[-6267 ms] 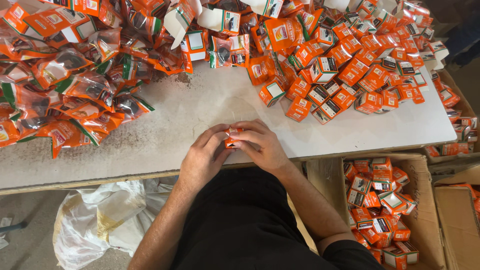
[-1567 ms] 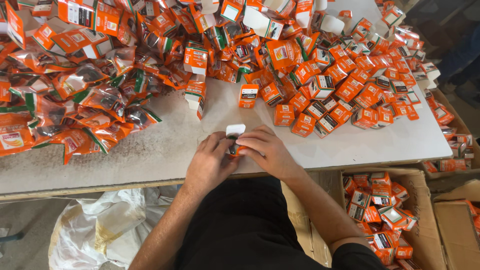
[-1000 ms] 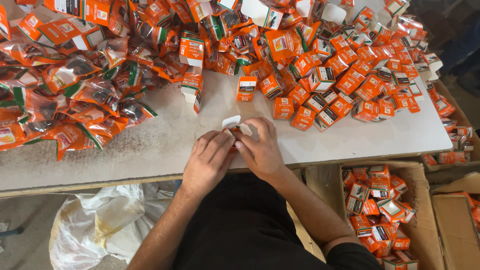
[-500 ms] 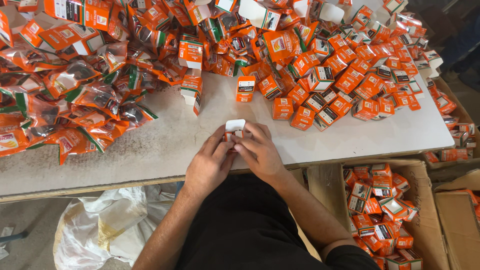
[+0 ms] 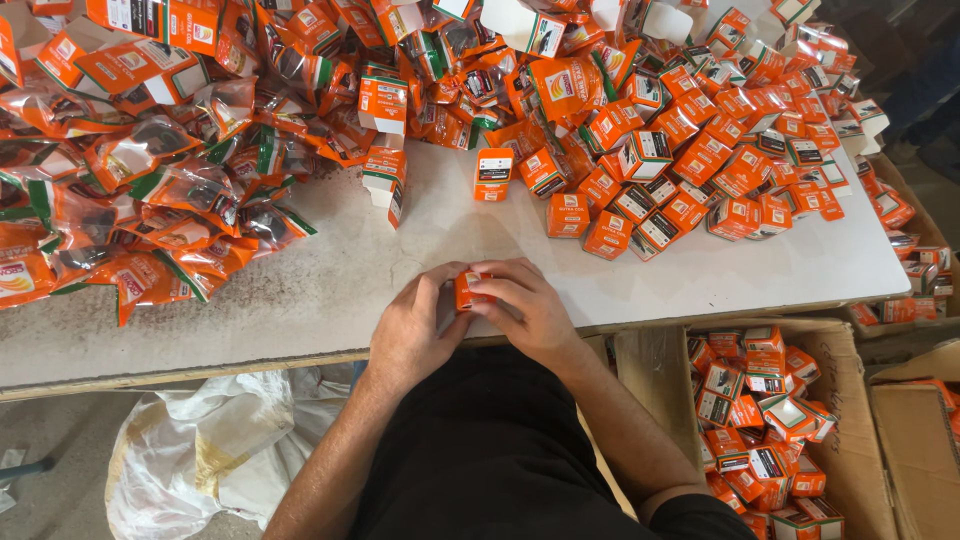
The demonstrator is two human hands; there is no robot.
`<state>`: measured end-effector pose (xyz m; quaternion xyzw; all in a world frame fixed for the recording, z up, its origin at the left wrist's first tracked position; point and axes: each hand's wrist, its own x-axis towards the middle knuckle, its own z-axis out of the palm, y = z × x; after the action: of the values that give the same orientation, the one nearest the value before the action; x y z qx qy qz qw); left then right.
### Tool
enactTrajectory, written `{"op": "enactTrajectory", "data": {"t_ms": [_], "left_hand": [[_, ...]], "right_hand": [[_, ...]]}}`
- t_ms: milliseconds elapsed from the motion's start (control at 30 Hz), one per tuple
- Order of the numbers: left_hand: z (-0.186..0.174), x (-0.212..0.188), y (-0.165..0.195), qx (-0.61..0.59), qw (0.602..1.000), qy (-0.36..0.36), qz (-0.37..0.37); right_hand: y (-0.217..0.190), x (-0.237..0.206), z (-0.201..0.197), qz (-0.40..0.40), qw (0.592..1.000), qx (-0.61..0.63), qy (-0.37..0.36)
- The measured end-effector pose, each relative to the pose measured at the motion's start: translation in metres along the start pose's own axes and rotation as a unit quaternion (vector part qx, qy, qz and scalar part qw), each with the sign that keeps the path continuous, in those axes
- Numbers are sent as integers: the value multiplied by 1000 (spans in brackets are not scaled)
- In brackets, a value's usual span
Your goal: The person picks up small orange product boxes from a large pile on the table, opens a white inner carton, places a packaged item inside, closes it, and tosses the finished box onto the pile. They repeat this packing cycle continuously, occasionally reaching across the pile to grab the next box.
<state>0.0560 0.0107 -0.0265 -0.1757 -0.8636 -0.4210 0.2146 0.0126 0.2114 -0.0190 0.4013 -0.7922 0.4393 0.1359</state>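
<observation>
Far left of white table (image 5: pixel 300 290): heap of orange foil sachets (image 5: pixel 150 190), some crumpled, spilling toward the near edge. Below the table edge on the floor, white plastic sack (image 5: pixel 200 460), slumped.

Centre-left on the table, a short stack of open orange cartons (image 5: pixel 383 140), flaps up, just beside the sachet heap.

Left hand (image 5: pixel 410 335) at the near table edge, fingers curled in, thumb and fingertips pressed on the left side of a small orange box (image 5: pixel 468 290). Box sits between both hands, just above the tabletop near the edge; can't tell if its base touches the table. Right hand (image 5: pixel 530 310) wraps the box from the right and top, fingers bent over it, thumb underneath out of view. Both hands closed on the same box, most of it covered.

Beyond the hands, one upright orange box (image 5: pixel 493 172) stands apart from the rest. Right of it, big pile of closed small orange boxes (image 5: pixel 720 130) covering the far right half of the table, a few white carton flaps showing at the back.

Lower right, off the table: open cardboard crate (image 5: pixel 850 400) part-filled with the same orange boxes, jumbled. A second cardboard box (image 5: pixel 920 440) beside it at the frame edge, contents mostly cut off
</observation>
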Motion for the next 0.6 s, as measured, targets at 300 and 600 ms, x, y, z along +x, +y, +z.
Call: {"op": "enactTrajectory", "data": {"t_ms": [300, 600], "left_hand": [[-5, 3, 2, -5, 1000, -13, 9], [-6, 2, 3, -5, 1000, -19, 3]], "right_hand": [[-1, 4, -5, 63, 993, 94, -21], [8, 0, -3, 60, 989, 131, -45]]}}
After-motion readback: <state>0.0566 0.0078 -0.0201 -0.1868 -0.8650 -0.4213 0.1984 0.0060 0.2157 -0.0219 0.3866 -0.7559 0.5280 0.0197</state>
